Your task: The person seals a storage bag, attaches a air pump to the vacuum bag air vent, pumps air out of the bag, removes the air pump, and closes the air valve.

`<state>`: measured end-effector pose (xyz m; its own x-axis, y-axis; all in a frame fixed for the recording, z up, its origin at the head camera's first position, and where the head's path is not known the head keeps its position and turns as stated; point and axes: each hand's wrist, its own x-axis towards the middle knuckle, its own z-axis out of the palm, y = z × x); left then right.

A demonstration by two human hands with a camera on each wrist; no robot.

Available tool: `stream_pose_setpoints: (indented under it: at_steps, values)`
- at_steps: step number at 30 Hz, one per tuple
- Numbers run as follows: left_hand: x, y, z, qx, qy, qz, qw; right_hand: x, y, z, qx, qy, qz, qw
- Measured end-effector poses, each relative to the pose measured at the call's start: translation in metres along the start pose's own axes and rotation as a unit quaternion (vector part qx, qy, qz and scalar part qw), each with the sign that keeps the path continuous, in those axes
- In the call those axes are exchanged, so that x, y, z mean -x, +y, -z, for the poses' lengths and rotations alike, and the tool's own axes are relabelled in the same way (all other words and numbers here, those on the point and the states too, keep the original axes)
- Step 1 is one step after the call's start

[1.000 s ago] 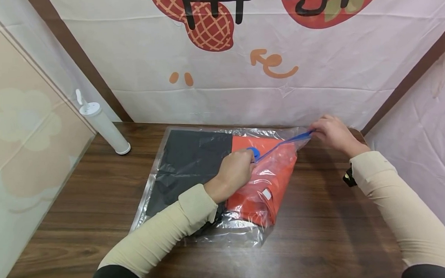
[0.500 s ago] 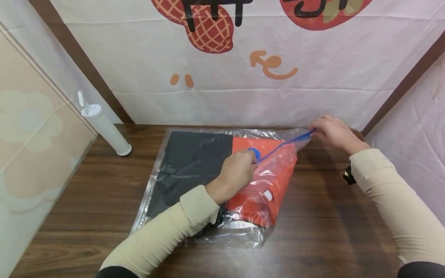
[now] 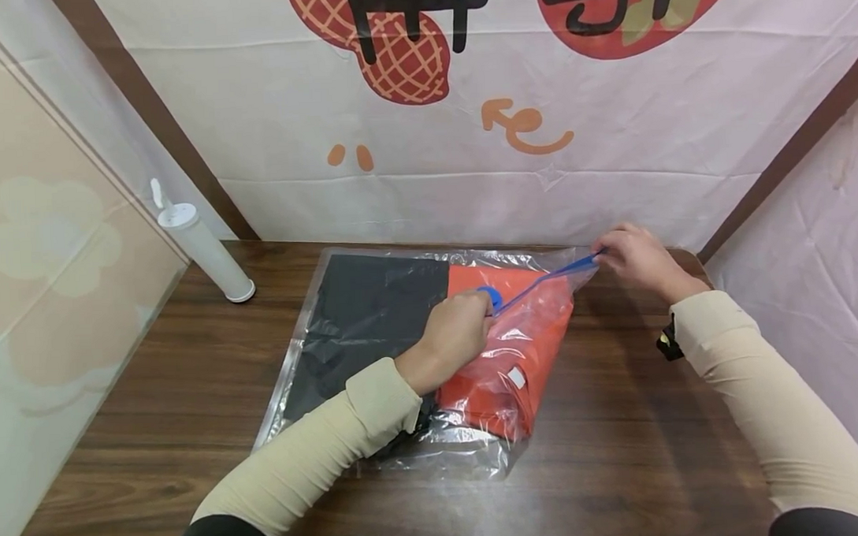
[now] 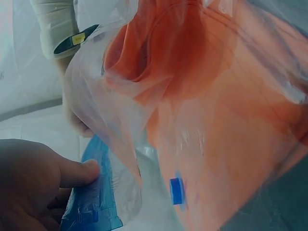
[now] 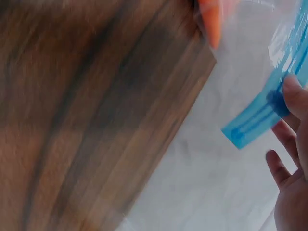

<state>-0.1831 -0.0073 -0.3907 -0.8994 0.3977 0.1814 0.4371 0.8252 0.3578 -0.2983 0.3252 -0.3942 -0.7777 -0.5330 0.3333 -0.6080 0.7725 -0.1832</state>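
A clear plastic vacuum storage bag [image 3: 503, 459] lies on the table, with folded black cloth [image 3: 374, 317] in its left part and orange cloth [image 3: 546, 366] in its right. Along the raised mouth runs a blue zip strip [image 3: 574, 266]. My left hand [image 3: 451, 334] pinches the nearer end of this strip, thumb on top in the left wrist view. At the far corner, my right hand [image 3: 638, 259] pinches the other end. Under that thumb sits a darker blue piece [image 5: 276, 102]. A blue valve cap [image 4: 176, 191] shows on the bag beside the left hand.
A white hand pump [image 3: 208, 252] leans at the table's back left. Printed cloth [image 3: 426, 197] hangs right behind the wooden table [image 3: 620, 451], and more hangs at both sides. The table's back edge passes close by the right hand.
My right hand has shifted very slightly left with its end of the strip. The left hand and the bag stay nearly still; the head view has tipped a little.
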Motion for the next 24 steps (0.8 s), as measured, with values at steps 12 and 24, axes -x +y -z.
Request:
stream_pose_setpoints:
  at_steps: [12, 24]
  values:
    - [-0.001, 0.004, -0.001, -0.001, -0.001, -0.001, 1.0000, -0.006, 0.011, 0.012, 0.109, -0.053, 0.046, 0.9915]
    - [0.000, 0.002, -0.003, -0.009, -0.001, 0.001, 1.0000, -0.006, 0.010, 0.009, 0.115, -0.028, 0.086, 0.9892]
